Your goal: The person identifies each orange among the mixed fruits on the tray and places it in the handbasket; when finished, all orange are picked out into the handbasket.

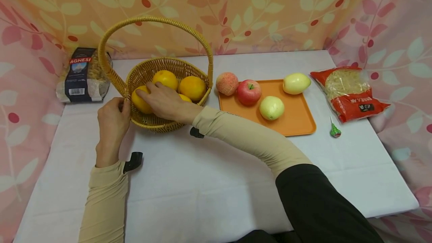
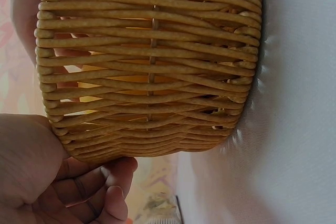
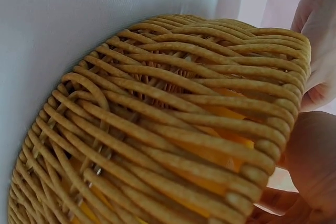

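Observation:
A woven basket (image 1: 152,125) with a tall arched handle (image 1: 162,21) stands at the left of the table. My left hand (image 1: 114,123) grips its left rim by the handle's foot; the left wrist view has those fingers (image 2: 118,174) curled at the basket's end. My right hand (image 1: 168,102) reaches inside, thumb and bent fingers on the leftmost orange (image 1: 140,102). Further oranges lie in the basket: one behind the fingers (image 1: 165,78), one at the right (image 1: 193,88) and one partly hidden by my right wrist (image 1: 185,98). Wickerwork hides much of the right fingers in the right wrist view.
Right of the basket is an orange tray (image 1: 290,128) with a red apple (image 1: 249,92), a peach (image 1: 227,83) at its corner and two pale-green fruits (image 1: 271,108). A pasta bag (image 1: 82,76) stands left; a red bag (image 1: 351,93) and a green lollipop (image 1: 335,131) lie right.

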`<state>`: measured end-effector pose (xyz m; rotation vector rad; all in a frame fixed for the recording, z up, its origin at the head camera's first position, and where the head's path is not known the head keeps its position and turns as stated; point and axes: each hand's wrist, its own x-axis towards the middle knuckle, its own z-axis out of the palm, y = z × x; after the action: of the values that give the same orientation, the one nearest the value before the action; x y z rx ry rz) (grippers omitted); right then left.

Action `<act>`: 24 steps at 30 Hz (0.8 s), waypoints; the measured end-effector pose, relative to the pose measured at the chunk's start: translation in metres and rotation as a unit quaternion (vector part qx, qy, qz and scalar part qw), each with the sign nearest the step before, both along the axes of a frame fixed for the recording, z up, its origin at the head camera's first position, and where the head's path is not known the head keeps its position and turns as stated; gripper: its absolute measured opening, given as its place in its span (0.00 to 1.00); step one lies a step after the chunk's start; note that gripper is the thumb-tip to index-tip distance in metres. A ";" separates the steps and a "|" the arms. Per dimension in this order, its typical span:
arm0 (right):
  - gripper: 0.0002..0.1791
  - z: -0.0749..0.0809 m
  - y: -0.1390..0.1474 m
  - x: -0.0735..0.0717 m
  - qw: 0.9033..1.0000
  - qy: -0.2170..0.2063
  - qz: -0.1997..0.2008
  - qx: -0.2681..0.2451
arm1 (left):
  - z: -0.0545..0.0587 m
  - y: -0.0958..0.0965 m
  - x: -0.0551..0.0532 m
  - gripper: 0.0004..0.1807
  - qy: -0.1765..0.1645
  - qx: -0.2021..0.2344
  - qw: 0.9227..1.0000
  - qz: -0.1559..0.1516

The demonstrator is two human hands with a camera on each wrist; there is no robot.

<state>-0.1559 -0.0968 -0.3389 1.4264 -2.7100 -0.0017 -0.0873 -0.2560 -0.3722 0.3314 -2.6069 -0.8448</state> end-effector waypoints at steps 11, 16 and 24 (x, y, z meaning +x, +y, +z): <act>0.30 0.009 0.004 -0.001 0.999 -0.036 -0.021 -0.005 | 0.000 0.000 0.000 0.19 -0.004 0.000 1.000 0.000; 0.34 0.018 0.018 0.002 0.997 -0.065 -0.042 -0.022 | 0.000 0.000 0.000 0.19 -0.005 0.000 1.000 0.002; 0.32 0.028 0.071 0.017 0.993 -0.061 -0.045 -0.096 | -0.001 0.000 0.000 0.19 0.005 -0.004 1.000 0.004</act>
<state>-0.1393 -0.0254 -0.3104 1.2912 -2.7779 0.3416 -0.0873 -0.2558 -0.3735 0.3340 -2.5977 -0.8321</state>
